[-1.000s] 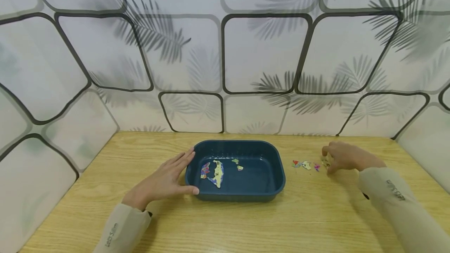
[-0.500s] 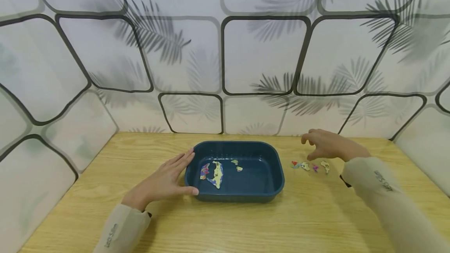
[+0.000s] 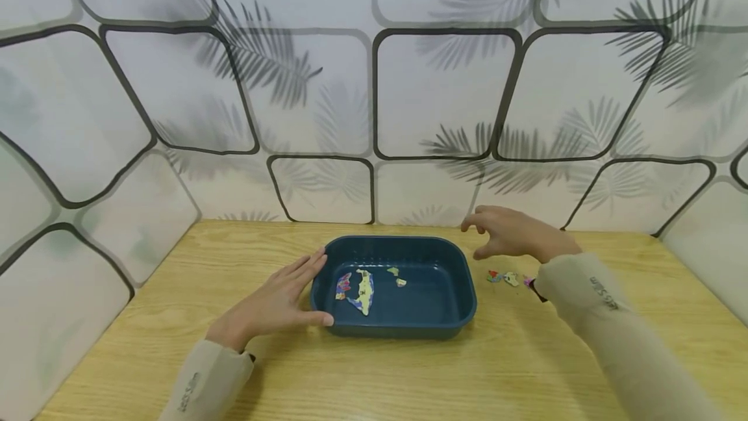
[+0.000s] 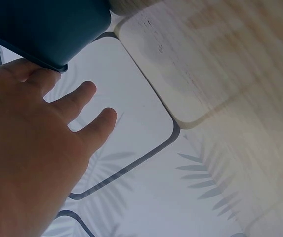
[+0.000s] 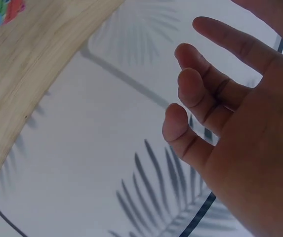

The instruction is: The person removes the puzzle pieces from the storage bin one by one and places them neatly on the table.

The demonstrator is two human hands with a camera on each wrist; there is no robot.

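A dark blue rectangular tray (image 3: 409, 329) stands on the table. Inside it, toward the left, lie a large pale yellow cut-out piece with blue edges (image 3: 365, 291) and a red-and-blue piece (image 3: 343, 286). Two small pieces, one green (image 3: 393, 271) and one pale (image 3: 400, 282), lie near its middle. My left hand (image 3: 271, 307) rests on the tray's left side, fingers extended and thumb by the front left corner. Above the table, off the tray's back right corner, hovers my right hand (image 3: 508, 232), its fingers slightly bent and holding nothing (image 5: 245, 108).
Right of the tray, a red-and-blue piece (image 3: 494, 276), a pale piece (image 3: 511, 279) and a pink piece (image 3: 528, 281) lie on the wooden table (image 3: 374, 382). My right sleeve (image 3: 584, 288) partly covers the pink one. A patterned white wall (image 3: 432, 102) rises behind.
My right hand has moved left from the loose pieces toward the tray's back right corner, empty. The pale piece farthest right is now hidden behind the sleeve. My left hand has stayed at the tray.
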